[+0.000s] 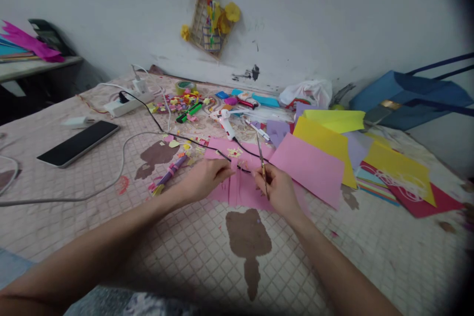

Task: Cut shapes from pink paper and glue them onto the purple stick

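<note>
My left hand (205, 177) is closed in a pinch at the upper end of a narrow pink paper strip (234, 185). That strip lies over a larger pink sheet (218, 195) on the table. In my right hand (279, 190) is a slim, pointed metal tool (261, 155), its tip upward; its exact kind is not clear. Close beyond both hands, a white glue gun (225, 123) lies with its black cord (252, 154) running across the pink sheet. Small pale paper scraps (234, 152) are scattered there.
Stacked coloured sheets (311, 168) lie to the right, before a blue bag (403, 96). A phone (79, 143), a power strip (128, 103) and loose cables occupy the left. Foam bits (177, 102), a green cutter (189, 112) and a purple paper roll (173, 169) lie nearer the middle.
</note>
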Motion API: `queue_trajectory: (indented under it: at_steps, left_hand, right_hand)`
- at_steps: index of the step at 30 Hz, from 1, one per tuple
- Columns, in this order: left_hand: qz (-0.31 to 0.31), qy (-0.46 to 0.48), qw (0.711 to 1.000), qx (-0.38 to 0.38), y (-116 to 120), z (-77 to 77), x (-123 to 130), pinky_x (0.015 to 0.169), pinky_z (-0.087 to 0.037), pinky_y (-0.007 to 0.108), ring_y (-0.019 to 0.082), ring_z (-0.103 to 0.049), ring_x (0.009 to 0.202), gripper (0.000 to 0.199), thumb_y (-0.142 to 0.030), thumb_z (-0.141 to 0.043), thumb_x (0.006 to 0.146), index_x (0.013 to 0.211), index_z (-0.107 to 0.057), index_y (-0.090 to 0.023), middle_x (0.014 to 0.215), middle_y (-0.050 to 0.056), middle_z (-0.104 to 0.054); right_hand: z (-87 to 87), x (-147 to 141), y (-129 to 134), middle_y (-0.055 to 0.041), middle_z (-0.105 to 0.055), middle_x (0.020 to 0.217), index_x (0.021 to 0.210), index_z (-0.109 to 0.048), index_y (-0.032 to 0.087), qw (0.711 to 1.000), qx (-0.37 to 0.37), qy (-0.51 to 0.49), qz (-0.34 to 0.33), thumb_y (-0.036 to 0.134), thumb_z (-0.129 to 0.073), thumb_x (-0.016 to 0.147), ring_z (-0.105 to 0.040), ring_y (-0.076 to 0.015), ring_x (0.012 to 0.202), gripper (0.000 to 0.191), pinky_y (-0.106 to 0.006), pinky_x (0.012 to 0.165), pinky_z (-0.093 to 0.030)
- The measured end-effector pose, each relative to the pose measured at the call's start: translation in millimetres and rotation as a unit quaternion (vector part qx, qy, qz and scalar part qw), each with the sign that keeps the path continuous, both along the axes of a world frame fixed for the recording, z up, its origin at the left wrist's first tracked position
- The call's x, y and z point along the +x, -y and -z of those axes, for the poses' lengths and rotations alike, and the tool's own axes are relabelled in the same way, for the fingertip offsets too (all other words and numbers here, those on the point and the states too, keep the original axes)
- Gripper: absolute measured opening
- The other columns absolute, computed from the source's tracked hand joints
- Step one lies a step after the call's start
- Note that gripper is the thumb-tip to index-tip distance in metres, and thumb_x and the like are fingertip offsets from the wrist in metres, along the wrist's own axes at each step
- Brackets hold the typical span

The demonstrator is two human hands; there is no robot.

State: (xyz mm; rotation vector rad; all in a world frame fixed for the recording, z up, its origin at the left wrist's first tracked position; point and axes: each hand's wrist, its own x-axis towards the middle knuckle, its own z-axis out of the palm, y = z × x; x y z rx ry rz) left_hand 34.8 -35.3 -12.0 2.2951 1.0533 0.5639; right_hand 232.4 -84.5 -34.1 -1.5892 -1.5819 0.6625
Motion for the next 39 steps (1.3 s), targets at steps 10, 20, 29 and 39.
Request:
queue_trajectory:
  at_steps: [10,20,29,39]
  left_hand:
    - [0.055,0.089,0.988,-0.112,-6.8,15.0,0.6,0.056,-0.037,0.022,0.010,-0.050,0.060,0.009,-0.021,-0.049,0.080,0.077,-0.055,-0.016,0.069,0.000,-0.057]
    - [-0.047,-0.029,0.998,-0.005,-8.6,-2.6,-0.2,0.051,-0.023,0.026,0.010,-0.035,0.048,0.039,-0.037,-0.033,0.091,0.057,-0.040,-0.017,0.052,-0.003,-0.039]
    - [-0.053,-0.012,0.999,-0.004,-31.4,26.6,15.5,0.054,-0.036,0.025,0.016,-0.057,0.064,0.029,-0.038,-0.060,0.074,0.091,-0.050,-0.017,0.075,0.004,-0.063]
    - [-0.058,0.185,0.963,-0.187,-28.0,19.8,22.0,0.058,-0.044,0.025,0.013,-0.058,0.065,0.034,-0.020,-0.070,0.063,0.084,-0.044,-0.016,0.072,0.000,-0.059]
  right_hand:
    - [2.8,-3.3,1.9,0.0033,-0.050,0.052,0.073,-0.054,0.017,0.991,-0.067,-0.109,-0.032,0.035,-0.057,0.077,-0.043,-0.0102,0.042,0.018,-0.021,0.040,-0.033]
    - [-1.2,-2.2,-2.5,0.0037,-0.049,0.051,0.067,-0.050,0.018,0.992,-0.046,-0.108,-0.049,0.037,-0.056,0.079,-0.042,-0.0093,0.042,0.024,-0.021,0.042,-0.032]
    - [17.1,-4.0,-2.5,0.0043,-0.047,0.054,0.073,-0.053,0.017,0.987,-0.071,-0.131,-0.058,0.040,-0.056,0.078,-0.041,-0.0093,0.043,0.024,-0.021,0.042,-0.032]
    - [10.4,-7.5,0.3,0.0052,-0.047,0.052,0.072,-0.053,0.018,0.973,-0.088,-0.211,-0.040,0.044,-0.061,0.074,-0.039,-0.0081,0.041,0.028,-0.020,0.039,-0.031]
